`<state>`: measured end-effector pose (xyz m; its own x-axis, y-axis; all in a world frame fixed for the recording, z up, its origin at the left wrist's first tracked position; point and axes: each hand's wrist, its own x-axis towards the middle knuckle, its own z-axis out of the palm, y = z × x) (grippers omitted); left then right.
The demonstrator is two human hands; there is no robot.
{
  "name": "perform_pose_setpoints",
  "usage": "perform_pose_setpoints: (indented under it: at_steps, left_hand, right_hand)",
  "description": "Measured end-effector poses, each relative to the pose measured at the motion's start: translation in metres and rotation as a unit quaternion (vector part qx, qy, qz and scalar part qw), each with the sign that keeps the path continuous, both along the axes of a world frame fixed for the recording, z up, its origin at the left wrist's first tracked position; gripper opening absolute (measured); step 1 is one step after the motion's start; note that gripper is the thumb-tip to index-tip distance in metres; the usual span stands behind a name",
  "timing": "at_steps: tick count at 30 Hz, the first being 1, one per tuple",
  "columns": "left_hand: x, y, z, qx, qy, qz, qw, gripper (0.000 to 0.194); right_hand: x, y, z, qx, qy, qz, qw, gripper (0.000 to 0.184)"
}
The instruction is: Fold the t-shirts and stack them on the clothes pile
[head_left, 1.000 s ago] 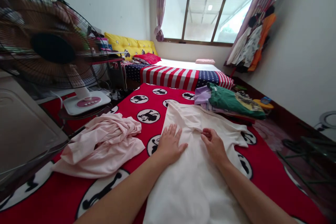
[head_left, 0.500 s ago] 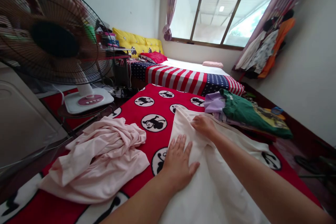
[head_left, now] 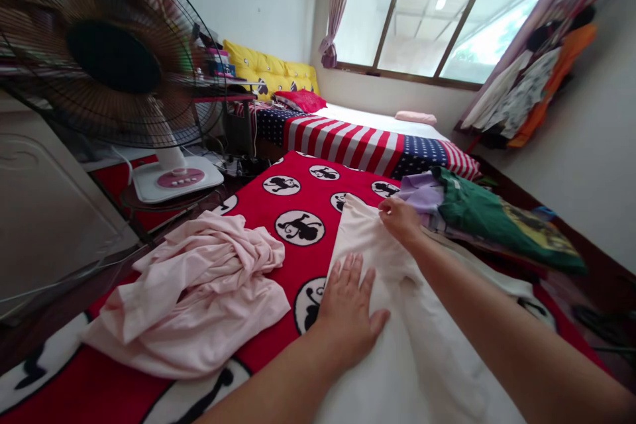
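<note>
A white garment [head_left: 382, 371] lies spread over the red blanket [head_left: 258, 209] with black-and-white monkey circles. My left hand [head_left: 348, 315] rests flat on the garment near its left edge, fingers stretched. Farther up, my right hand [head_left: 401, 220] pinches the garment's far edge between thumb and fingers. A small dark gap shows in the folds below that wrist. To the left sits a crumpled pale pink cloth [head_left: 199, 298], apart from both hands.
Folded clothes, with a green shirt [head_left: 477, 212] and a lilac one [head_left: 420, 191], lie at the right. A standing fan [head_left: 171, 159] is at the left. Behind is a bed with a striped, starred cover [head_left: 342, 142]. Clothes [head_left: 536, 89] hang by the window.
My right hand has moved toward the garment's far right edge and pinches it there. My left hand stays flat on the cloth. The view has turned slightly.
</note>
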<state>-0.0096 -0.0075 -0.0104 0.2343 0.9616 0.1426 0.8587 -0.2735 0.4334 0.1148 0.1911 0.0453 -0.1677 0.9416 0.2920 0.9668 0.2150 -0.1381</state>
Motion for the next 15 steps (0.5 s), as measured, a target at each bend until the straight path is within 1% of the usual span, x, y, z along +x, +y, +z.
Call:
perform_pose_setpoints:
  at_steps: [2,5,7,9,13,15]
  left_hand:
    - [0.0,0.0,0.001,-0.004,-0.005,-0.001,1.0,0.07]
    - [-0.001,-0.001,0.001,-0.007,-0.015,-0.004,1.0,0.07]
    - [-0.001,-0.001,0.001,-0.008,-0.021,-0.007,1.0,0.069]
    - [-0.001,-0.001,-0.001,-0.005,-0.028,0.0,1.0,0.069]
    - [0.0,-0.001,-0.005,0.008,-0.04,0.042,0.998,0.075]
    - [0.0,0.0,-0.005,0.009,-0.041,0.048,0.998,0.075]
  right_hand:
    - [-0.015,0.011,-0.004,-0.021,0.002,0.0,1.0,0.023]
    - [-0.027,0.025,-0.012,-0.045,0.007,-0.012,0.999,0.028]
    - [-0.03,0.033,-0.014,-0.05,0.015,-0.015,0.999,0.021]
    - [-0.031,0.042,-0.012,-0.037,0.03,-0.009,0.999,0.015]
    - [-0.036,0.062,-0.001,0.019,0.079,0.015,0.997,0.025]
    - [-0.039,0.068,-0.001,0.033,0.099,0.029,0.994,0.028]
